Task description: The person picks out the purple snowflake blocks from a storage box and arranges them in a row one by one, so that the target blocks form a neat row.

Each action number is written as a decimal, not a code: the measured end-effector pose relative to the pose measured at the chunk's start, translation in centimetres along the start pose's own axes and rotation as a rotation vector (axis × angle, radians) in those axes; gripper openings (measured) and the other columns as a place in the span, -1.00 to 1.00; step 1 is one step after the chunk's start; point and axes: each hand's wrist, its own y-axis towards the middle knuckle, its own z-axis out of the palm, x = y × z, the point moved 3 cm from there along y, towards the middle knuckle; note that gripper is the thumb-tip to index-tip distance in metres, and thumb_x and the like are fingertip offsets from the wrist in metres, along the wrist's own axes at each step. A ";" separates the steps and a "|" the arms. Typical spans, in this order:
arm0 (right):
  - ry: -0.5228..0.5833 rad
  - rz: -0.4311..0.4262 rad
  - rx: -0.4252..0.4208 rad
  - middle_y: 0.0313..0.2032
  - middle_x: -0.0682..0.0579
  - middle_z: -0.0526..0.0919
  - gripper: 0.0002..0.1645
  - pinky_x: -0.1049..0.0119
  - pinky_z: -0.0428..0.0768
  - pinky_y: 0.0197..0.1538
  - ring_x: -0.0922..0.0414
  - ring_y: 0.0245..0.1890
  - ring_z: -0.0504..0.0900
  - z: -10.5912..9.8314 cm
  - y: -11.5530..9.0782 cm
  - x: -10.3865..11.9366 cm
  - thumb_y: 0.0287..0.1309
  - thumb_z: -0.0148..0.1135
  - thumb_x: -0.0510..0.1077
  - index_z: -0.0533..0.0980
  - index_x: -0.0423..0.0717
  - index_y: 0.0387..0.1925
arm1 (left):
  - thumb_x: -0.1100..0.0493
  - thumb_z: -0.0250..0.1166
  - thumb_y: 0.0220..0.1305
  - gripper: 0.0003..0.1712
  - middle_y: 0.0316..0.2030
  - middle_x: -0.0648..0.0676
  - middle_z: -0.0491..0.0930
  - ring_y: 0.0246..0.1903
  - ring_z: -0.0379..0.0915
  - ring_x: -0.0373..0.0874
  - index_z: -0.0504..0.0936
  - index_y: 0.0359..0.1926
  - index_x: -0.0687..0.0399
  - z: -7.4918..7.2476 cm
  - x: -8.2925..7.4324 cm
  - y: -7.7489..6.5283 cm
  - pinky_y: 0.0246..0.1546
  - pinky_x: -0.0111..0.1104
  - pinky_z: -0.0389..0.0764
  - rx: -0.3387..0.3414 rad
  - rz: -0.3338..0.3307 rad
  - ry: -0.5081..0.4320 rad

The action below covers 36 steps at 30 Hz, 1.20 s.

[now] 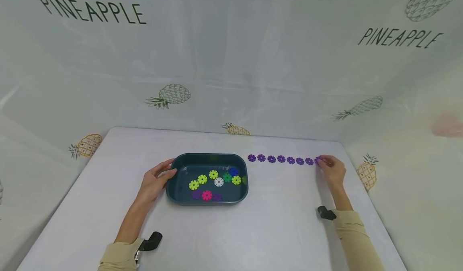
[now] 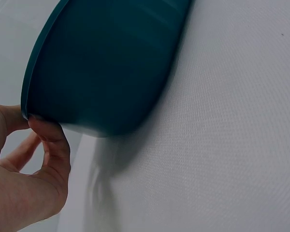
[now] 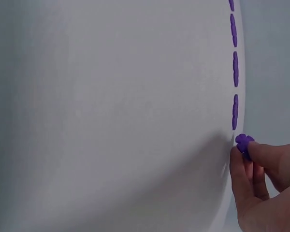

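At the left end of a dark teal tray point(image 1: 178, 190), my left hand point(image 1: 152, 184) pinches the rim between thumb and fingers; the left wrist view shows the tray's outer wall point(image 2: 101, 72) from below. My right hand point(image 1: 333, 171) is at the far right of the table, pinching a purple notched flower-shaped disc point(image 3: 242, 141) by its edge. That disc is held tilted at the right end of a row of several purple discs point(image 1: 281, 159) lying flat near the table's back edge. Inside the tray are yellow discs point(image 1: 202, 179), a white disc point(image 1: 218, 181), a pink disc point(image 1: 206, 195) and others.
The white table point(image 1: 275, 230) stands against a pale curtain point(image 1: 231, 62) printed with pineapples, which rises behind and at both sides. Green, blue and purple discs also lie in the tray. A black wrist mount point(image 1: 151, 241) is strapped at the left sleeve, another point(image 1: 326, 213) at the right.
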 end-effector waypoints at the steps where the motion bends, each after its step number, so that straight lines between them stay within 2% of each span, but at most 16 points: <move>1: -0.017 -0.006 -0.004 0.03 -0.35 0.67 -0.68 0.72 0.44 -0.30 0.57 -0.38 0.42 -0.1 0.0 -0.1 0.32 0.34 -0.30 0.63 -0.36 0.06 | -0.02 0.33 0.45 -0.37 0.27 0.14 0.35 -0.17 0.38 -0.22 0.44 0.46 -0.02 0.0 0.0 0.0 -0.25 -0.47 0.47 0.001 0.002 0.001; 4: -0.052 -0.014 -0.005 0.00 -0.37 0.67 -0.70 0.73 0.42 -0.34 0.50 -0.37 0.46 -0.4 0.0 -0.3 0.31 0.34 -0.31 0.63 -0.38 0.03 | -0.02 0.33 0.45 -0.37 0.27 0.14 0.36 -0.17 0.39 -0.22 0.45 0.46 -0.02 0.1 -0.1 0.0 -0.25 -0.47 0.48 0.004 0.006 0.005; 8: -0.120 -0.023 0.033 0.01 -0.38 0.67 -0.70 0.71 0.36 -0.33 0.06 -0.19 0.69 -0.5 0.3 -0.3 0.34 0.32 -0.29 0.63 -0.39 0.04 | -0.03 0.33 0.45 -0.36 0.28 0.15 0.35 -0.14 0.39 -0.21 0.44 0.46 -0.02 0.1 -0.2 -0.1 -0.24 -0.47 0.49 0.006 0.007 0.000; 10: -0.159 -0.041 0.059 0.01 -0.39 0.67 -0.71 0.66 0.36 -0.31 -0.18 -0.05 0.69 -0.5 0.5 -0.2 0.36 0.29 -0.29 0.62 -0.41 0.04 | -0.03 0.33 0.45 -0.36 0.28 0.15 0.35 -0.14 0.39 -0.21 0.44 0.46 -0.02 0.1 -0.2 -0.1 -0.24 -0.48 0.49 0.007 0.009 -0.002; 12: -0.188 -0.066 0.082 0.00 -0.40 0.67 -0.72 0.57 0.41 -0.27 -0.30 0.02 0.66 -0.5 0.6 -0.1 0.38 0.26 -0.31 0.62 -0.43 0.03 | -0.03 0.33 0.45 -0.35 0.27 0.15 0.35 -0.14 0.38 -0.22 0.44 0.46 -0.02 0.1 -0.1 -0.1 -0.24 -0.48 0.48 0.007 0.009 -0.005; 17: -0.213 -0.109 0.093 0.02 -0.45 0.64 -0.72 0.14 0.57 -0.07 -0.35 0.03 0.64 -0.4 0.6 0.0 0.40 0.17 -0.34 0.59 -0.47 0.03 | -0.04 0.34 0.44 -0.35 0.26 0.13 0.36 -0.17 0.38 -0.25 0.44 0.46 -0.02 0.1 0.0 0.1 -0.24 -0.48 0.47 0.005 0.006 -0.003; 20: -0.202 -0.104 0.077 0.03 -0.48 0.61 -0.70 -0.07 0.56 0.04 -0.36 0.04 0.60 -0.4 0.5 0.0 0.44 0.12 -0.32 0.57 -0.47 0.05 | -0.03 0.34 0.44 -0.36 0.25 0.13 0.37 -0.19 0.38 -0.24 0.45 0.46 -0.02 0.1 0.0 0.1 -0.26 -0.48 0.47 0.004 0.005 -0.001; 22: -0.194 -0.102 0.068 0.05 -0.48 0.60 -0.69 -0.13 0.53 0.09 -0.36 0.06 0.58 -0.4 0.4 0.0 0.45 0.09 -0.30 0.56 -0.47 0.05 | -0.03 0.34 0.44 -0.35 0.25 0.13 0.37 -0.20 0.38 -0.25 0.45 0.46 -0.02 0.1 -0.1 0.1 -0.27 -0.48 0.47 0.002 0.004 -0.001; 26: -0.175 -0.109 0.066 0.05 -0.46 0.60 -0.68 -0.13 0.52 0.12 -0.35 0.07 0.58 -0.3 0.1 0.4 0.45 0.08 -0.27 0.56 -0.43 0.06 | -0.04 0.35 0.44 -0.35 0.25 0.13 0.36 -0.22 0.38 -0.26 0.44 0.46 -0.02 0.0 -0.1 0.0 -0.28 -0.48 0.46 0.001 0.005 -0.002; 32: -0.157 -0.146 0.068 -0.03 -0.41 0.66 -0.72 0.14 0.52 -0.01 -0.28 -0.01 0.63 -0.1 -0.5 1.3 0.43 0.12 -0.29 0.59 -0.41 0.03 | -0.04 0.34 0.44 -0.34 0.27 0.14 0.35 -0.17 0.38 -0.23 0.43 0.47 -0.01 0.1 -0.1 0.0 -0.26 -0.48 0.47 0.008 0.006 -0.002; 35: -0.143 -0.186 0.068 -0.05 -0.40 0.67 -0.73 0.17 0.51 -0.01 -0.26 -0.03 0.63 0.2 -0.9 1.9 0.42 0.13 -0.30 0.60 -0.40 0.01 | -0.05 0.34 0.44 -0.34 0.29 0.14 0.35 -0.16 0.38 -0.24 0.43 0.47 -0.02 0.1 -0.2 -0.1 -0.25 -0.47 0.48 0.007 0.002 0.001; 36: -0.135 -0.196 0.069 -0.06 -0.40 0.67 -0.73 0.09 0.51 0.02 -0.27 -0.03 0.63 0.3 -1.0 2.1 0.41 0.12 -0.31 0.60 -0.41 0.00 | -0.05 0.34 0.44 -0.33 0.29 0.14 0.34 -0.16 0.39 -0.24 0.43 0.47 -0.03 0.1 -0.2 -0.1 -0.24 -0.47 0.48 0.007 0.000 0.002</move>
